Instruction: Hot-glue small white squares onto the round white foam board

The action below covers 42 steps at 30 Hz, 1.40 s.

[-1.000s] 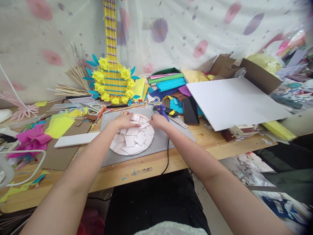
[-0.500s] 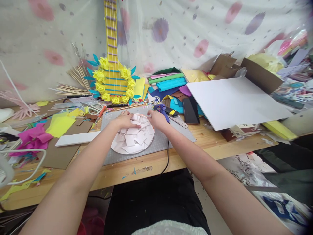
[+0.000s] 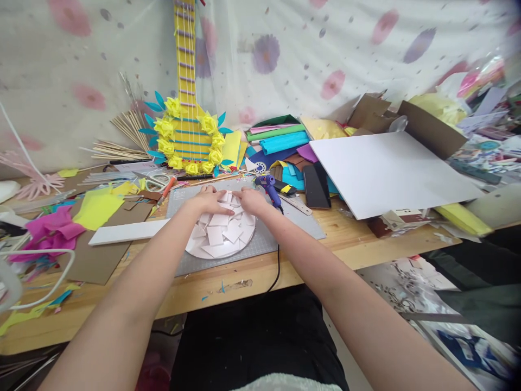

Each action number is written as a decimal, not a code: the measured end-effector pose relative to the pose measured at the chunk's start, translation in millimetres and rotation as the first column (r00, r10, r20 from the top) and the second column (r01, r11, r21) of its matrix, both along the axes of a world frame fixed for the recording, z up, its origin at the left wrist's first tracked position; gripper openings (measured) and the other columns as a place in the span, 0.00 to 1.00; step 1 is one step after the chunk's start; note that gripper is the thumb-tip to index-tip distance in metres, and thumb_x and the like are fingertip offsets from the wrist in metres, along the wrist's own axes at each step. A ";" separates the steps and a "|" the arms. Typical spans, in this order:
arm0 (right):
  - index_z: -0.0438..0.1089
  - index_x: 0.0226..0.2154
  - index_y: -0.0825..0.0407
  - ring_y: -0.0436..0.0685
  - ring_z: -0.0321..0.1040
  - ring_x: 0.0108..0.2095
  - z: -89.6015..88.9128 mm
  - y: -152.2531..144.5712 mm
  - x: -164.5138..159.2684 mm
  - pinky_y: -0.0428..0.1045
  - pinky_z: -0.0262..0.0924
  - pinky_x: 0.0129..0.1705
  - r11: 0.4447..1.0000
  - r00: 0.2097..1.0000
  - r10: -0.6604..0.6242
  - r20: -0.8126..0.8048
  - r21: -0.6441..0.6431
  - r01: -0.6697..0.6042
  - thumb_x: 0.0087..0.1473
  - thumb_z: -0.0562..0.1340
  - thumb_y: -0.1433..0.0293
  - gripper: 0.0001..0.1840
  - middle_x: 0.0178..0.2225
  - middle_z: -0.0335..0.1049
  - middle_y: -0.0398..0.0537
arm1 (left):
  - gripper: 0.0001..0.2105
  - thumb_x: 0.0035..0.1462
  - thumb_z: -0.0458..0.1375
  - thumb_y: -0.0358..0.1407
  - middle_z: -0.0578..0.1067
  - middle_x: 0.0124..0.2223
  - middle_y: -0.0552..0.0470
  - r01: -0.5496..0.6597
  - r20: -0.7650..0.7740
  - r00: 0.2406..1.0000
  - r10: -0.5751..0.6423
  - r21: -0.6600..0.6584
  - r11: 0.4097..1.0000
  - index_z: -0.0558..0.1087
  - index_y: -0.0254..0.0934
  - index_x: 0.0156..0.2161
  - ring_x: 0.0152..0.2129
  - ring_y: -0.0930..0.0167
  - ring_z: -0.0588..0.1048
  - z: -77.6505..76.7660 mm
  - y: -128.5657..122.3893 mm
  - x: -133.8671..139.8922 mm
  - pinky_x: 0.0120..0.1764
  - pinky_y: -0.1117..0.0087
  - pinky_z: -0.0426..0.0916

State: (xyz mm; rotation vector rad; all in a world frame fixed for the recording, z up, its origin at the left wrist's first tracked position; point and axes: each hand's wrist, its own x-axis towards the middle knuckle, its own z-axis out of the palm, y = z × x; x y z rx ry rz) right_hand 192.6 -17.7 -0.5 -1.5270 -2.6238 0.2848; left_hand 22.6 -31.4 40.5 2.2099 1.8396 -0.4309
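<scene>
Far left of the frame, a pink looped ornament (image 3: 38, 183) lies towards the back of the desk (image 3: 334, 239). Below it is crumpled magenta paper (image 3: 51, 231), with a yellow sheet (image 3: 100, 209) just beside it. At lower left, a white strip (image 3: 126, 232) lies across brown cardboard (image 3: 95, 260), its right end reaching the left forearm. Behind these, thin wooden sticks (image 3: 132, 130) fan out at upper left, and white-handled scissors (image 3: 157, 182) lie near an orange tool (image 3: 167, 188). Left of centre, a yellow guitar-shaped model (image 3: 193, 130), edged with yellow paper flowers and blue leaves, stands upright against the patterned curtain (image 3: 301, 32).

At the centre, a white disc (image 3: 222, 250) covered with overlapping white paper pieces (image 3: 220, 220) lies on a grey cutting mat (image 3: 280, 239). The left hand (image 3: 205, 200) rests on its upper-left edge, the fingers partly spread and the thumb extended over the pieces; whether they grip the rim cannot be told. The right hand (image 3: 252, 201) is at the upper-right edge, its fingers bent to the far rim close to those of the left; their tips are too indistinct to show a pinch.

Just right of this hand lies a blue glue gun (image 3: 269, 190), with rolled coloured papers (image 3: 283, 142) behind. Farther right are a metal ruler (image 3: 296, 205), a dark phone (image 3: 316, 187) and a large white board (image 3: 391, 168).
</scene>
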 end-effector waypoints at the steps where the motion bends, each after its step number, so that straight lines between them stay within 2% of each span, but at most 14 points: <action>1: 0.63 0.60 0.45 0.61 0.69 0.48 0.2 0.4 0.0 0.51 0.60 0.46 1.000 1.000 0.000 0.003 -0.005 0.000 0.62 0.46 0.71 0.26 0.47 0.69 0.55 | 0.52 0.40 0.53 0.67 0.57 0.66 0.40 -0.004 -0.006 1.000 0.004 -0.004 1.000 0.52 0.42 0.68 0.63 0.52 0.52 -0.2 0.4 0.7 0.60 0.59 0.52; 10: 0.61 0.61 0.43 0.60 0.68 0.49 3.9 5.4 1.6 0.50 0.60 0.47 0.998 1.000 0.003 0.020 -0.063 -0.002 0.63 0.45 0.71 0.27 0.49 0.69 0.55 | 0.52 0.41 0.52 0.67 0.56 0.66 0.40 -0.023 -0.010 1.000 0.023 0.001 1.000 0.50 0.43 0.68 0.64 0.52 0.51 -5.3 -0.1 -0.1 0.60 0.60 0.52; 20: 0.60 0.62 0.43 0.60 0.69 0.50 6.3 9.9 2.0 0.49 0.60 0.47 0.996 0.997 0.029 0.066 -0.092 -0.023 0.61 0.46 0.74 0.29 0.52 0.69 0.55 | 0.51 0.41 0.54 0.66 0.56 0.67 0.42 -0.046 -0.062 0.997 0.044 -0.038 0.998 0.51 0.44 0.67 0.63 0.52 0.52 9.3 -4.6 11.2 0.59 0.58 0.53; 25: 0.59 0.62 0.43 0.60 0.69 0.49 4.8 7.2 2.8 0.49 0.60 0.47 0.997 0.997 0.028 0.068 -0.067 -0.024 0.62 0.45 0.72 0.28 0.51 0.69 0.55 | 0.52 0.42 0.52 0.66 0.55 0.67 0.40 -0.045 -0.049 0.998 0.043 -0.031 0.999 0.48 0.42 0.68 0.64 0.53 0.51 4.2 -4.6 9.5 0.60 0.59 0.53; 30: 0.60 0.62 0.44 0.59 0.68 0.50 2.3 8.9 2.2 0.48 0.59 0.48 0.998 0.997 0.039 0.069 -0.059 -0.035 0.63 0.45 0.73 0.28 0.50 0.69 0.55 | 0.53 0.39 0.53 0.67 0.55 0.67 0.40 -0.053 -0.020 0.998 0.052 -0.021 0.998 0.50 0.43 0.68 0.64 0.51 0.50 -3.3 -0.3 5.4 0.60 0.58 0.52; 37: 0.62 0.61 0.44 0.59 0.68 0.50 0.2 10.4 1.8 0.48 0.58 0.50 0.998 0.998 0.016 0.062 -0.064 -0.012 0.64 0.46 0.71 0.26 0.51 0.69 0.54 | 0.53 0.39 0.53 0.67 0.54 0.67 0.41 -0.053 -0.007 0.999 0.053 -0.020 0.998 0.49 0.44 0.68 0.65 0.51 0.49 -4.9 0.5 3.9 0.60 0.57 0.52; 42: 0.61 0.61 0.44 0.58 0.68 0.51 4.4 12.9 1.7 0.47 0.59 0.50 0.990 0.999 -0.002 0.042 -0.138 0.008 0.63 0.47 0.72 0.27 0.53 0.69 0.52 | 0.54 0.38 0.54 0.67 0.54 0.67 0.41 -0.056 -0.018 0.998 0.056 -0.027 0.998 0.50 0.44 0.68 0.64 0.52 0.50 -3.7 0.4 5.0 0.60 0.57 0.52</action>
